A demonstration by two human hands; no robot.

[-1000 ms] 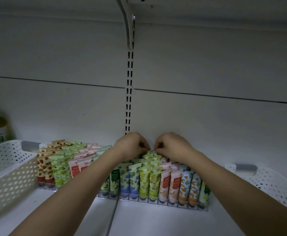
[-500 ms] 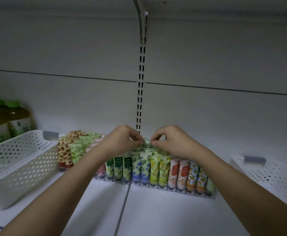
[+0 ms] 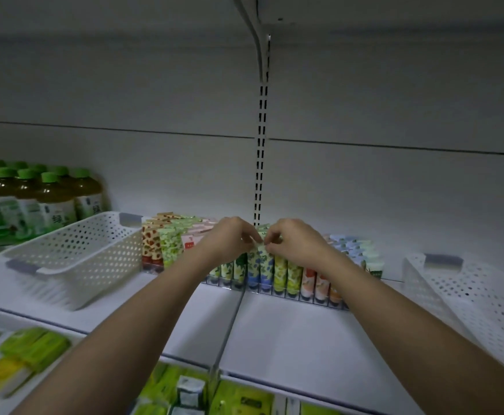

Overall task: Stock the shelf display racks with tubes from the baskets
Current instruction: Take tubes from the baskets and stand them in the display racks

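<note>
Both hands, left (image 3: 229, 239) & right (image 3: 297, 242), pinch tops of blue-leaf tubes (image 3: 259, 263) in rack (image 3: 289, 296) mid-row. I'd watch for neighbours tipping if tugged sideways.

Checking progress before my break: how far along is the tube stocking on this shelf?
Mostly done: the racks hold full rows of tubes. In hand: both hands, left and right, pinch a blue-flowered tube. Left: unclear; the left basket looks empty.
</note>
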